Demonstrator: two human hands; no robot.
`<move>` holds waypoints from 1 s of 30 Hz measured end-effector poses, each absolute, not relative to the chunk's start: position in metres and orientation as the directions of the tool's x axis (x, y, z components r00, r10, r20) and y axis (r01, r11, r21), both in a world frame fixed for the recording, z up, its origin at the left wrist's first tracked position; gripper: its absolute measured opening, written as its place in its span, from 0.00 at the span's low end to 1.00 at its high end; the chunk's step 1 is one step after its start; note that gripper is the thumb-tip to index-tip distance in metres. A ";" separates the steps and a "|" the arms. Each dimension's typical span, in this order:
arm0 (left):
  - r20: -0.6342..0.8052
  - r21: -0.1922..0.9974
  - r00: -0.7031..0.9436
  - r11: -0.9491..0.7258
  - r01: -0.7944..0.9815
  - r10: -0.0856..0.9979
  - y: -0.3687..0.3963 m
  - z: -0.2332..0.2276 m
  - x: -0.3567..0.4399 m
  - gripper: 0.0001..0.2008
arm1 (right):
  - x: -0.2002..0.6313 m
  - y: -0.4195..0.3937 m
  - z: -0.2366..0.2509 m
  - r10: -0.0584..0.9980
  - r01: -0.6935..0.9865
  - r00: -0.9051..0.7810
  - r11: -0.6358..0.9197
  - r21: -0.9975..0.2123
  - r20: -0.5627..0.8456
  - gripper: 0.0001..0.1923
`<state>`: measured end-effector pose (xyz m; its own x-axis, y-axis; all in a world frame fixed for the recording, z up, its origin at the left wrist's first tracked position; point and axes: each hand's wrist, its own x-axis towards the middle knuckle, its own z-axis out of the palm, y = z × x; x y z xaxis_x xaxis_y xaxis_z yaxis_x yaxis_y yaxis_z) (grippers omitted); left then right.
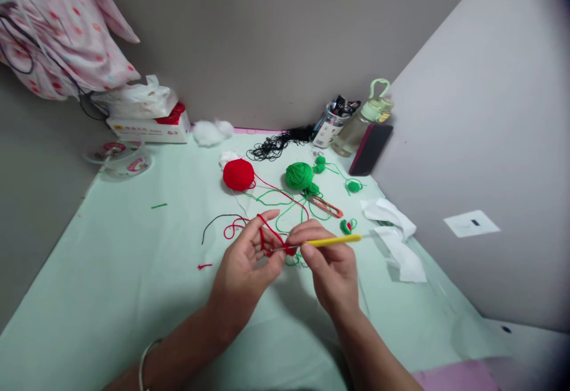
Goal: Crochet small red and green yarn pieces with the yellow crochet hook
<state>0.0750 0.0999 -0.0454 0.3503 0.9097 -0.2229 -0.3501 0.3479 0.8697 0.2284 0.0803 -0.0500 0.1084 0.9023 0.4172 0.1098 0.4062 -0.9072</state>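
Two hands mid-counter: left hand (243, 260) pinches red yarn (267, 237), right hand (332, 266) grips yellow crochet hook (333, 240); red ball (238, 174) at 12 o'clock.

The bench (133, 260) wore a matt, smooth pale-green cloth. The red yarn ball (238, 174) and green yarn ball (298, 175) looked soft and fuzzy, while the crochet hook (332, 240) had a glossy yellow plastic handle. The phone (370, 149) at the far right corner looked smooth and slightly shiny.

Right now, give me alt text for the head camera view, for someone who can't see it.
Two hands crochet red yarn over a pale green table: the right hand holds a yellow hook, the left hand holds the yarn. Behind lie a red ball and a green ball.
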 end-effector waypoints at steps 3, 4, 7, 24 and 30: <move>-0.200 0.872 0.324 0.319 -0.372 0.925 0.098 -0.047 0.076 0.28 | 0.227 0.074 -0.053 0.775 0.533 0.094 0.491 -0.689 0.624 0.14; -0.210 0.861 0.329 0.333 -0.384 0.921 0.099 -0.047 0.076 0.28 | 0.227 0.072 -0.054 0.731 0.623 0.067 0.502 -0.601 0.679 0.17; -0.264 0.812 0.392 0.422 -0.403 0.881 0.102 -0.043 0.076 0.27 | 0.225 0.071 -0.054 0.700 0.603 0.059 0.543 -0.584 0.712 0.20; -0.270 0.828 0.373 0.412 -0.381 0.888 0.112 -0.033 0.065 0.23 | 0.229 0.068 -0.045 0.840 0.331 0.074 0.488 -0.808 0.537 0.17; -0.367 0.661 0.504 0.601 -0.450 0.782 0.109 -0.034 0.070 0.26 | 0.233 0.058 -0.060 0.765 0.699 -0.053 0.487 -0.524 0.642 0.28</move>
<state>0.0698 0.1092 -0.0337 0.5043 0.7815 -0.3673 -0.4501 0.6009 0.6606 0.2329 0.0578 -0.0604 -0.0527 0.7651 0.6418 0.6988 0.4874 -0.5236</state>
